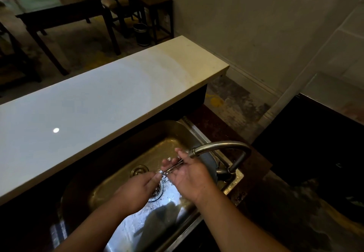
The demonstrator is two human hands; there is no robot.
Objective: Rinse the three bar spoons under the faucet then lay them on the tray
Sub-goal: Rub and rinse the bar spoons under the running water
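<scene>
A bundle of thin metal bar spoons (pixel 171 168) lies across my two hands over the steel sink (pixel 118 153), just below the spout of the curved faucet (pixel 218 145). My right hand (pixel 189 175) cups the bundle from beneath, palm up, fingers curled around it. My left hand (pixel 139 186) pinches the near end of the spoons between thumb and fingertips. Water glistens on the fingers and on the sink floor around the drain (pixel 157 189). How many spoons are in the bundle I cannot tell. No tray is in view.
A long pale raised counter (pixel 98 102) runs behind the sink. Dark countertop (pixel 275 212) lies to the right, with a dark cabinet (pixel 315 133) beyond. Farther back stand a wooden table (pixel 59 15), chairs and a small bin (pixel 140 33).
</scene>
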